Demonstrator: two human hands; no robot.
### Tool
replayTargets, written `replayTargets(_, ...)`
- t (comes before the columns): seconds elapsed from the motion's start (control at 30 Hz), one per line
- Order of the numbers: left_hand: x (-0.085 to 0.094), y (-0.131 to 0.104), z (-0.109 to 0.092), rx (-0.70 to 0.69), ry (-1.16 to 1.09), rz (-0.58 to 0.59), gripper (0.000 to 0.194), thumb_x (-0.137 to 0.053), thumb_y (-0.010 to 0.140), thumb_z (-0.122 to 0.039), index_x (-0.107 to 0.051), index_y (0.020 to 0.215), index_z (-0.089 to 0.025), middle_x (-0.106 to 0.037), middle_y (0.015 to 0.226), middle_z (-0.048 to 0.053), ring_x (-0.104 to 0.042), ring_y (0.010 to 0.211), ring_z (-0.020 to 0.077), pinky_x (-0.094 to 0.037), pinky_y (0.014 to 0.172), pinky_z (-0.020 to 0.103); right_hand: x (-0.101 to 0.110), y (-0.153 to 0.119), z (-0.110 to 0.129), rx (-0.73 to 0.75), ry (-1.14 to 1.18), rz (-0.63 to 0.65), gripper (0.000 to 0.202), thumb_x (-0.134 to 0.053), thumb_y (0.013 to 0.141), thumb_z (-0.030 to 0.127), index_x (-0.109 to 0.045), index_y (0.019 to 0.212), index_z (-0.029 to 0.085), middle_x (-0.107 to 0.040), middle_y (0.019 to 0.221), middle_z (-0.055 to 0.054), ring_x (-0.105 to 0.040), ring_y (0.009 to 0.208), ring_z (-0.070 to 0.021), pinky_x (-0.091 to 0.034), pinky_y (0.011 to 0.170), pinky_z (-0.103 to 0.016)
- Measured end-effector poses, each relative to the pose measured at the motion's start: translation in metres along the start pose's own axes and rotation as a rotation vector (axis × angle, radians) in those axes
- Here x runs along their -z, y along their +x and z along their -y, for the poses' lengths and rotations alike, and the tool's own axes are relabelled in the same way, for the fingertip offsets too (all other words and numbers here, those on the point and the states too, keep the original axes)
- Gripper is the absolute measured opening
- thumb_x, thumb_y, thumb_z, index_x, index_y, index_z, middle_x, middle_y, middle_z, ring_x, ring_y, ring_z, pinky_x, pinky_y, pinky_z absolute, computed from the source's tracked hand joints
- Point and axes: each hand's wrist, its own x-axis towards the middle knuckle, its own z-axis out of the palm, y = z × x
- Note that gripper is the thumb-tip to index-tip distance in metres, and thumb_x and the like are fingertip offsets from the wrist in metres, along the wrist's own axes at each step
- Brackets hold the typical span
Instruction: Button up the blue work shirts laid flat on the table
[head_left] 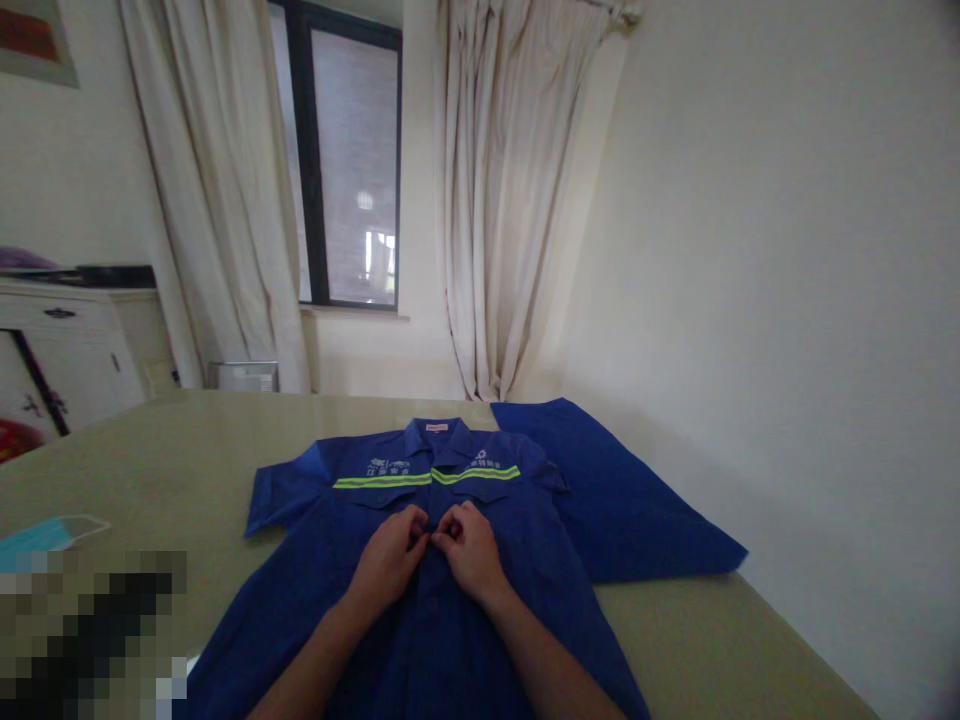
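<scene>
A blue short-sleeved work shirt (420, 630) lies front side up on the table, its collar at the far end. A yellow-green reflective stripe (382, 482) and white print cross its chest. At the middle of the front, below the stripe, my left hand (390, 555) pinches the shirt's front edge. Close beside it, my right hand (469, 550) pinches the same front opening, fingertips nearly touching those of the left. Whatever button sits between the fingertips is hidden by them.
A blue cloth (637, 500) lies flat to the right, partly beside the shirt, near the wall. On the left of the table (187, 440) is a light blue face mask (37, 538). A blurred dark object sits at lower left. Curtains (502, 200) and a window stand behind.
</scene>
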Motion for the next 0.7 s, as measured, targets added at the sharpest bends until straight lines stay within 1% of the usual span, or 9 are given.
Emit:
replayTargets(0.07,0.001,-0.002,-0.006,-0.028,0.12,0.009,0.028,-0.05,0.089,-0.016,-0.059,0.114,-0.024,-0.07,0.093,0.003,-0.066,0.091,0.0214,-0.045,0.08,0.03,-0.002,0.003,-0.005,-0.031,0.05,-0.014,0.013,-0.073,0.071,0.01,-0.069,0.072,0.022,-0.058,0.077,0.004,-0.054,0.069,-0.0129,-0.038,0.064,-0.024)
replayTargets(0.1,0.002,-0.003,-0.009,-0.063,0.193,0.012,0.03,-0.049,0.09,-0.014,-0.06,0.115,-0.025,-0.07,0.096,0.003,-0.065,0.095,0.022,-0.045,0.083,0.031,-0.004,0.006,-0.008,-0.053,0.076,-0.017,0.012,-0.074,0.07,0.01,-0.069,0.071,0.022,-0.058,0.075,0.004,-0.054,0.068,-0.0128,-0.037,0.063,-0.023)
replayTargets(0.2,0.001,-0.005,-0.013,-0.169,0.344,0.006,0.027,-0.048,0.093,-0.013,-0.066,0.108,-0.028,-0.071,0.103,0.004,-0.064,0.101,0.0238,-0.044,0.09,0.034,-0.006,0.013,-0.016,-0.11,0.141,0.018,0.007,-0.075,0.07,0.014,-0.072,0.069,0.021,-0.058,0.064,0.005,-0.051,0.061,-0.0121,-0.034,0.057,-0.022)
replayTargets(0.3,-0.001,-0.006,-0.009,-0.202,0.35,-0.019,0.025,-0.047,0.099,-0.018,-0.067,0.109,-0.028,-0.071,0.104,0.004,-0.064,0.102,0.024,-0.044,0.093,0.034,-0.007,0.018,-0.022,-0.115,0.168,0.07,0.006,-0.074,0.074,0.022,-0.073,0.069,0.02,-0.058,0.056,0.006,-0.05,0.054,-0.0114,-0.032,0.051,-0.021)
replayTargets(0.4,-0.003,-0.006,-0.005,-0.208,0.341,-0.031,0.024,-0.046,0.101,-0.022,-0.067,0.109,-0.028,-0.071,0.104,0.004,-0.064,0.102,0.0234,-0.045,0.095,0.034,-0.004,0.017,-0.021,-0.084,0.172,0.067,0.009,-0.071,0.077,0.024,-0.074,0.07,0.02,-0.061,0.058,0.005,-0.054,0.056,-0.0126,-0.036,0.054,-0.021)
replayTargets(0.5,-0.003,-0.005,-0.003,-0.176,0.372,-0.04,0.026,-0.043,0.103,-0.025,-0.069,0.103,-0.026,-0.071,0.102,0.005,-0.065,0.1,0.0242,-0.046,0.091,0.034,0.001,0.012,-0.017,-0.006,0.139,-0.006,0.015,-0.064,0.084,0.023,-0.075,0.076,0.019,-0.068,0.07,0.0,-0.061,0.067,-0.0158,-0.044,0.064,-0.024)
replayTargets(0.6,-0.003,-0.003,-0.001,-0.148,0.365,-0.058,0.031,-0.039,0.101,-0.017,-0.068,0.104,-0.024,-0.072,0.101,0.006,-0.066,0.1,0.0236,-0.048,0.089,0.034,0.005,0.006,-0.01,0.115,0.01,-0.094,0.021,-0.058,0.086,0.017,-0.076,0.096,0.019,-0.073,0.094,-0.007,-0.067,0.089,-0.0204,-0.049,0.082,-0.029)
replayTargets(0.63,-0.002,-0.001,0.0,-0.142,0.353,-0.073,0.033,-0.037,0.1,-0.013,-0.067,0.109,-0.023,-0.073,0.103,0.006,-0.067,0.101,0.0225,-0.049,0.089,0.033,0.005,0.005,-0.008,0.151,-0.052,-0.094,0.028,-0.057,0.086,0.015,-0.075,0.106,0.02,-0.073,0.105,-0.008,-0.066,0.1,-0.0222,-0.049,0.09,-0.032)
replayTargets(0.7,-0.002,0.002,0.003,-0.127,0.347,-0.115,0.04,-0.034,0.097,-0.007,-0.064,0.12,-0.021,-0.073,0.112,0.008,-0.067,0.106,0.021,-0.05,0.092,0.033,0.003,0.001,-0.004,0.192,-0.179,-0.036,0.038,-0.055,0.089,0.015,-0.071,0.123,0.023,-0.069,0.127,-0.01,-0.06,0.121,-0.0254,-0.043,0.104,-0.038)
